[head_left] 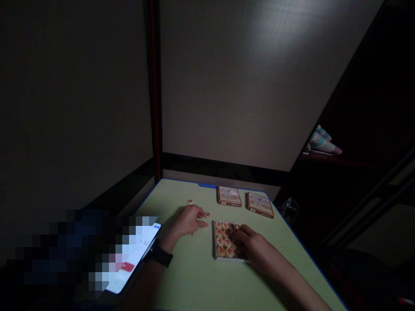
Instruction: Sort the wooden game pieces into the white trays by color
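Note:
A shallow box (214, 246) on the table holds rows of round, pale Chinese chess pieces (228, 242) with red characters; those toward its right side look darker. My right hand (254, 247) reaches over the box's right half, fingers bent together down among the pieces. Whatever is between those fingertips is hidden. Left of the box, my left hand (189, 219) hovers low over the tabletop, thumb and fingers apart. One loose chess piece (207, 214) lies just beyond its fingertips. Another loose piece (190, 201) is farther back. A dark watch (158, 254) circles my left wrist.
Two flat printed boxes, a left one (229, 196) and a right one (260, 204), lie at the back of the pale green table (194, 276). A lit phone (136, 255) is at the left edge. Wall panels (227, 95) rise behind the table.

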`<state>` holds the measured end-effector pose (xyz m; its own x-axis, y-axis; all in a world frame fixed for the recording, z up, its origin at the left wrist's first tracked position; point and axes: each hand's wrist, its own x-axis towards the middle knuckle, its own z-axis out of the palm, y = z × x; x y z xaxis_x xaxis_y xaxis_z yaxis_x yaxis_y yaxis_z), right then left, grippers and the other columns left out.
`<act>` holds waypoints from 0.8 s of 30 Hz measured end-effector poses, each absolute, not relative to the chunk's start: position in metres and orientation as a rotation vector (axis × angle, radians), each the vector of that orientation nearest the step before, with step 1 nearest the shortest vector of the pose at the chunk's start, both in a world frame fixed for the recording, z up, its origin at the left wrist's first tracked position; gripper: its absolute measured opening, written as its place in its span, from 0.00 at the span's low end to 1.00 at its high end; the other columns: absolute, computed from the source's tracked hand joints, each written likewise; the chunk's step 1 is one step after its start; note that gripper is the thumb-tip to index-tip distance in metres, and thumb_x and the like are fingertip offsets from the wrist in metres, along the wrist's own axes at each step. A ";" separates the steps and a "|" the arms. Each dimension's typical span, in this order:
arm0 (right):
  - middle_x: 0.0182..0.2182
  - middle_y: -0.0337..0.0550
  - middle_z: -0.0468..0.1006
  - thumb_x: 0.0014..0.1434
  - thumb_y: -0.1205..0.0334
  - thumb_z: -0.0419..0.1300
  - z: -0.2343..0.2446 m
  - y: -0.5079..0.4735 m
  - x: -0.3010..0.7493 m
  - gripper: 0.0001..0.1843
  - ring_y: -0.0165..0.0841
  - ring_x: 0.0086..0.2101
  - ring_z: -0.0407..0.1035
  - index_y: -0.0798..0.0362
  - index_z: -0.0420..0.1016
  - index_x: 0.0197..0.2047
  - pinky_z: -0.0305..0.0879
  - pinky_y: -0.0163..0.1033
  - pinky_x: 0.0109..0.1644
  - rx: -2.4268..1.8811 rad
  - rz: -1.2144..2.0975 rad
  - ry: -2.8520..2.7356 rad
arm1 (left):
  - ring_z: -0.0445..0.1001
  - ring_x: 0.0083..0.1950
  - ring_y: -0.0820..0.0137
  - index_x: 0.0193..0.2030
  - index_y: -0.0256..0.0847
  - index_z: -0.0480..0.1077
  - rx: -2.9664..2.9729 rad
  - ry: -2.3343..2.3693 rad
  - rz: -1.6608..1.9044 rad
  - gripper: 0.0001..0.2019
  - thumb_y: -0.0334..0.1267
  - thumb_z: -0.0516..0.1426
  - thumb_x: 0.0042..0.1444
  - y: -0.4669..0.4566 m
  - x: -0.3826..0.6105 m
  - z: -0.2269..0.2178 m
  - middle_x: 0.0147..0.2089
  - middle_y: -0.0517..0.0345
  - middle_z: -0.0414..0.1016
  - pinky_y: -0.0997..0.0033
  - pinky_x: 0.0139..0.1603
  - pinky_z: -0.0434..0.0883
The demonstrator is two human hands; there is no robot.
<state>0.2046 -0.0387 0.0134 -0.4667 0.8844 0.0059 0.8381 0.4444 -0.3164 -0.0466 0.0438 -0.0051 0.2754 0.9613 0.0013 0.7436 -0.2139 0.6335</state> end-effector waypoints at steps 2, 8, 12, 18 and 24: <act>0.41 0.47 0.72 0.56 0.76 0.53 0.022 -0.039 0.207 0.11 0.31 0.34 0.69 0.55 0.71 0.39 0.61 0.33 0.38 -1.507 0.376 -2.519 | 0.77 0.37 0.72 0.40 0.38 0.77 2.093 1.642 0.644 0.05 0.34 0.60 0.59 0.046 -0.050 0.000 0.42 0.55 0.79 0.77 0.36 0.72; 0.34 0.44 0.74 0.59 0.74 0.53 0.038 -0.004 0.195 0.08 0.31 0.32 0.67 0.55 0.72 0.36 0.58 0.33 0.36 -1.281 0.243 -2.506 | 0.77 0.45 0.68 0.43 0.37 0.77 2.172 2.113 0.498 0.15 0.31 0.48 0.67 0.048 -0.068 0.013 0.46 0.47 0.78 0.71 0.46 0.69; 0.32 0.44 0.77 0.53 0.78 0.55 0.040 0.038 0.160 0.11 0.31 0.33 0.68 0.55 0.74 0.34 0.57 0.32 0.35 -1.219 0.180 -2.628 | 0.78 0.47 0.63 0.44 0.37 0.77 2.145 2.187 0.324 0.16 0.33 0.48 0.67 0.046 -0.076 0.013 0.45 0.44 0.78 0.69 0.45 0.70; 0.35 0.46 0.81 0.57 0.68 0.61 0.036 0.063 0.107 0.05 0.34 0.35 0.73 0.54 0.79 0.36 0.58 0.33 0.35 -1.217 0.179 -2.865 | 0.78 0.49 0.61 0.49 0.34 0.76 2.060 2.268 0.242 0.18 0.28 0.45 0.66 0.043 -0.076 0.010 0.48 0.38 0.77 0.68 0.45 0.71; 0.31 0.45 0.82 0.53 0.69 0.62 0.033 0.057 0.093 0.07 0.34 0.33 0.74 0.54 0.80 0.35 0.54 0.34 0.31 -1.221 0.179 -3.025 | 0.77 0.50 0.66 0.46 0.37 0.77 2.132 2.104 0.227 0.15 0.27 0.49 0.64 0.041 -0.069 0.011 0.48 0.44 0.77 0.72 0.49 0.70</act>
<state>0.0929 0.0570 0.0334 -0.7137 0.6827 -0.1567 0.6964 0.7156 -0.0541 -0.0692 0.0407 0.0107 0.0118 0.9999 0.0105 0.9792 -0.0137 0.2027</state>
